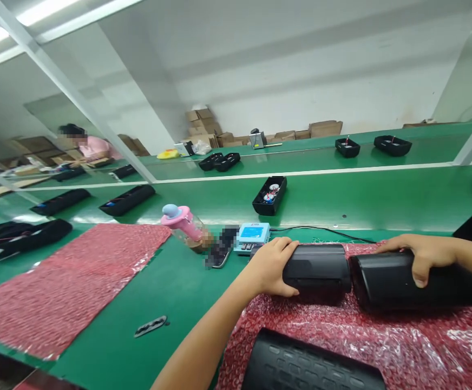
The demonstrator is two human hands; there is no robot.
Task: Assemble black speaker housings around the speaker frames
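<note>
Fingers (288,250) of left hand (269,266) gripping black case (321,265), right hand (433,256) gripping adjacent case (386,280)

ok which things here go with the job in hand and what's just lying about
Likely the job:
left black case, held by the left hand
right black case, held by the right hand
textured black case in front
red bubble wrap below
open black housing with wires

Likely just lying about:
pink-lidded cup
phone
</note>
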